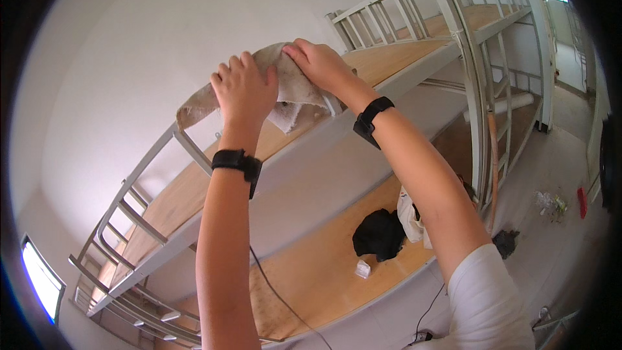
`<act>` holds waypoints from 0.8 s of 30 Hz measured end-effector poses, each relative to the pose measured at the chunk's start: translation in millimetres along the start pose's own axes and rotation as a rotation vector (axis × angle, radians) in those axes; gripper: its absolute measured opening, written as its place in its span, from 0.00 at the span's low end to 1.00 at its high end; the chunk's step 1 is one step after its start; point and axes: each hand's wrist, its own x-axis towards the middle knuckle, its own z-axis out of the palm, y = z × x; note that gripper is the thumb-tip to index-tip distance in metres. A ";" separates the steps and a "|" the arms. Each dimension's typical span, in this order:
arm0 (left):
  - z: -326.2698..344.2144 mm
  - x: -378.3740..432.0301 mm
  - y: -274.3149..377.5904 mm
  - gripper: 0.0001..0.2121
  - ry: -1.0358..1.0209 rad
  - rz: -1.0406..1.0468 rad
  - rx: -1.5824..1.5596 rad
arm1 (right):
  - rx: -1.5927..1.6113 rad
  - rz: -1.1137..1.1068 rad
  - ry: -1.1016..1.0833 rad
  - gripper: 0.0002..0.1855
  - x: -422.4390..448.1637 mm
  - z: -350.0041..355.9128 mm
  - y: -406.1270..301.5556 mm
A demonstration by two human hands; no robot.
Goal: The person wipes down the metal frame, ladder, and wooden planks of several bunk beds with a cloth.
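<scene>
A worn, stained grey cloth (296, 82) with frayed edges drapes over the guard rail of the upper bunk (192, 148). On its left part lies my left hand (247, 90), fingers spread over the cloth and the rail beneath. My right hand (320, 65) pinches the cloth near its top edge between thumb and fingers. The cloth's lower edge hangs in front of the wooden bed board (277, 143). The rail under both hands is mostly hidden by the cloth.
On the lower bunk board (311, 282) lie a black cloth item (379, 234), a white cloth (410, 216) and a small white packet (363, 269). A wooden stick (493, 170) leans by the bunk post (469, 82). Litter (550, 202) and a red object (582, 202) are on the floor.
</scene>
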 end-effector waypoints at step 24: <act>2.1 5.3 -35.1 0.15 -0.011 0.091 -0.341 | -0.622 0.150 -0.132 0.17 -32.6 -3.0 -38.6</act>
